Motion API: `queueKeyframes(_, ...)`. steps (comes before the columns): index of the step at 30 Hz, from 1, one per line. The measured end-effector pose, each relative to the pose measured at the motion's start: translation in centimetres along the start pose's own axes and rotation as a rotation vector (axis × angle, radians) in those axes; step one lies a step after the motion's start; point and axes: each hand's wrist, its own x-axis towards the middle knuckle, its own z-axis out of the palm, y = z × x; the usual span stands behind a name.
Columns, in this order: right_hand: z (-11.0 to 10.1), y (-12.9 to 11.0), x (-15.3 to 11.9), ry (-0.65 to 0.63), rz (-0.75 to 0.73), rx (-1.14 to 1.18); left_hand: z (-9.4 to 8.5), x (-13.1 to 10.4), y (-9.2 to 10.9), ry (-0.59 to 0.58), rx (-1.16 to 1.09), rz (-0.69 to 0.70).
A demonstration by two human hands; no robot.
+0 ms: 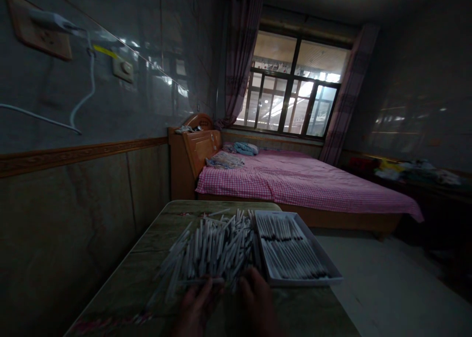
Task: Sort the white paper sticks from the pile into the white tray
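A big loose heap of thin white pen-like sticks (217,243) lies on the table, pointing in many directions. My left hand (197,302) is at the near edge of the heap, its thumb and fingers closed on a white stick (212,281) held roughly crosswise. Beside it my right hand (256,295) has curled fingers at the heap's near right edge; whether something is in them is too dark to see. A shallow white box (306,282) stands just right of the heap, with two rows of similar dark-ended sticks (295,258) lined up inside.
The table (143,273) has a marbled top and stands by a tiled wall with a socket and plug (47,27). Behind it is a bed (280,179) with a pink checked sheet and wooden headboard (197,150). Pale floor (361,268) shows at right.
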Motion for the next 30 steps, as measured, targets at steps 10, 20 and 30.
queueKeyframes(10, 2.7, -1.0, -0.5, -0.018, 0.409, 0.633, -0.3, -0.1, -0.2, -0.057, 0.041, -0.017)
queueKeyframes(20, 2.7, -0.6, -0.7, 0.019, 0.262, 0.500, -0.7, 0.4, -0.6, -0.035, 0.037, -0.002)
queueKeyframes(30, 2.8, 0.0, -0.6, 0.033, 0.214, 0.442, -0.1, 0.4, -1.6, 0.025, 0.055, 0.065)
